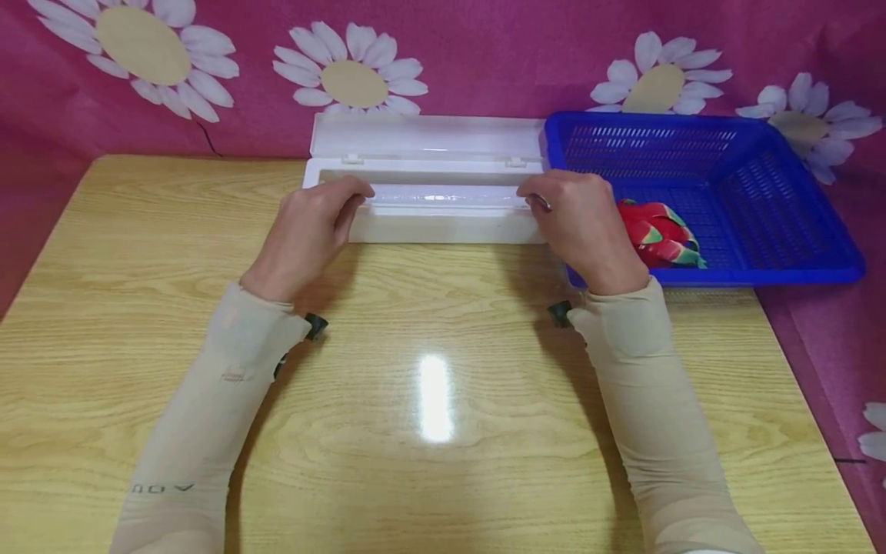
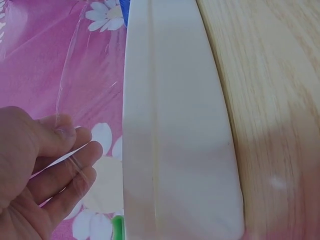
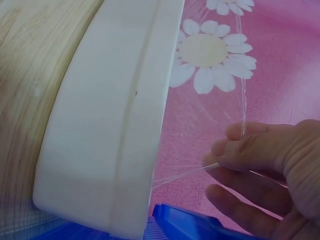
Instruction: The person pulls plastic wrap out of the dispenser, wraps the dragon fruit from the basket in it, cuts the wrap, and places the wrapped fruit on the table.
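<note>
- A long white dispenser box [image 1: 443,223] lies along the far edge of the tabletop [image 1: 429,400], near the middle of that edge, with its clear lid [image 1: 425,137] swung open against the pink flowered cloth [image 1: 484,54] behind.
- A sheet of transparent cling film [image 1: 436,198] stretches across the open box, between the two hands.
- The left hand [image 1: 311,227] sits at the box's left end; the left wrist view shows its thumb and fingers [image 2: 70,165] pinching the film's edge [image 2: 65,95].
- The right hand [image 1: 581,223] sits at the box's right end; the right wrist view shows its fingertips [image 3: 230,150] pinching the film [image 3: 200,170], which runs taut toward the box [image 3: 110,125].
- A blue plastic basket [image 1: 761,269] stands at the far right corner of the tabletop, touching the box's right end, with a red and green dragon fruit [image 1: 661,235] inside, just beside the right hand.
</note>
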The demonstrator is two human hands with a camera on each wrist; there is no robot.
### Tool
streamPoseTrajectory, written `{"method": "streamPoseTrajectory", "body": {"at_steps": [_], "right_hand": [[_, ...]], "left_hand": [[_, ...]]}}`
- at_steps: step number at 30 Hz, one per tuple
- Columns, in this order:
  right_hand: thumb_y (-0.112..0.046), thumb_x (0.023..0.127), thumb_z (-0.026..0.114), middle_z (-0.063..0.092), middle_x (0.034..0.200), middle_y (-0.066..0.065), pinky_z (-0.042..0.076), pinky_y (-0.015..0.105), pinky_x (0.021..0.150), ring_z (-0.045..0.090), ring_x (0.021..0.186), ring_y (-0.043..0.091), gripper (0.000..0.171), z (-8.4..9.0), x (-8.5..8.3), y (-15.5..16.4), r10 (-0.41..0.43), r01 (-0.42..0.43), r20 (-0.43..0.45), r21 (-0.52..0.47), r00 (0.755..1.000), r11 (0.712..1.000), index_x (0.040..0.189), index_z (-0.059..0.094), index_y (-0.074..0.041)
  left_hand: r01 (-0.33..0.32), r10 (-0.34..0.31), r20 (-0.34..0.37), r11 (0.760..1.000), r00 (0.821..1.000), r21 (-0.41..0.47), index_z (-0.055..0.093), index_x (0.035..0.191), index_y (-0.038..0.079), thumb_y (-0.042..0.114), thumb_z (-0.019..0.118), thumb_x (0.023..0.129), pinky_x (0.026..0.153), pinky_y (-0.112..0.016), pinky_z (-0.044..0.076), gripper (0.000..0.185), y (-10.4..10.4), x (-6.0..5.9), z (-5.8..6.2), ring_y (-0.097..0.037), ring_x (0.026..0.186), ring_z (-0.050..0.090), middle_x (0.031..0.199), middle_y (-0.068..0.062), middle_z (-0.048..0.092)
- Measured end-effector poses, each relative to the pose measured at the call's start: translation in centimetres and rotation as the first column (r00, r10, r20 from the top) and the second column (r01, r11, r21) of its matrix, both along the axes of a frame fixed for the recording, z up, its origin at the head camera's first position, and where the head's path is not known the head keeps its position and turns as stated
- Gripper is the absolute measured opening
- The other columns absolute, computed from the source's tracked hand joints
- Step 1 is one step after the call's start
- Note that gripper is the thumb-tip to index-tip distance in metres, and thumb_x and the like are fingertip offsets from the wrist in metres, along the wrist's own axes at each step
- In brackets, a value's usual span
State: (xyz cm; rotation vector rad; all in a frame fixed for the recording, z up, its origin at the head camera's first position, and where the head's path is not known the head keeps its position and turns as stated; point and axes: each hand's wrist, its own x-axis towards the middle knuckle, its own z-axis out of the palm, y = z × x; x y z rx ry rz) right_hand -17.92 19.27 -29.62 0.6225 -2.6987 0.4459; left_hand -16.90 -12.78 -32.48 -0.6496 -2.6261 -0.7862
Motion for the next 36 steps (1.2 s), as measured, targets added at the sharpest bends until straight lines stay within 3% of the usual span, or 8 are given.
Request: {"method": "streamPoseTrajectory", "body": {"at_steps": [9, 19, 28, 36], "right_hand": [[0.001, 0.094, 0.069, 0.079, 0.106, 0.021, 0.059, 0.051, 0.091, 0.076, 0.097, 0.037, 0.017, 0.2, 0.4, 0.3, -0.014, 0.014, 0.016, 0.013, 1.000, 1.000, 0.107, 0.079, 0.000], [0.001, 0.094, 0.069, 0.079, 0.102, 0.021, 0.063, 0.048, 0.082, 0.076, 0.089, 0.037, 0.018, 0.3, 1.1, 0.6, 0.001, -0.001, 0.011, 0.011, 1.000, 1.000, 0.109, 0.079, 0.000], [0.004, 0.093, 0.068, 0.079, 0.100, 0.020, 0.063, 0.047, 0.076, 0.076, 0.085, 0.035, 0.019, 0.3, 1.6, 0.9, 0.052, -0.051, -0.037, 0.011, 0.998, 0.999, 0.107, 0.079, 0.000], [0.005, 0.092, 0.069, 0.079, 0.099, 0.019, 0.064, 0.047, 0.076, 0.077, 0.088, 0.035, 0.019, 0.0, 2.3, 1.6, 0.084, -0.084, -0.054, 0.005, 0.995, 0.996, 0.107, 0.079, -0.001]], "left_hand": [[-0.003, 0.003, 0.010, 1.000, 1.000, 0.002, 0.071, 0.115, 0.001, 0.000, 0.059, 0.102, 0.092, -0.049, 0.061, 0.018, -0.2, 0.3, 0.2, -0.034, 0.096, 0.075, 0.111, -0.019, 0.078], [0.014, -0.014, 0.006, 1.000, 1.000, -0.010, 0.071, 0.116, 0.003, 0.001, 0.061, 0.101, 0.092, -0.049, 0.062, 0.018, -0.4, 0.8, 0.4, -0.033, 0.095, 0.075, 0.111, -0.017, 0.078], [0.040, -0.041, -0.024, 0.998, 0.999, -0.054, 0.071, 0.116, 0.003, -0.002, 0.058, 0.102, 0.087, -0.048, 0.063, 0.020, -0.6, 1.6, 0.6, -0.031, 0.093, 0.076, 0.109, -0.016, 0.079], [0.067, -0.072, -0.084, 0.996, 0.994, -0.056, 0.070, 0.115, 0.000, -0.005, 0.060, 0.099, 0.082, -0.046, 0.064, 0.020, -0.6, 2.4, -0.3, -0.029, 0.085, 0.073, 0.101, -0.017, 0.078]]}}
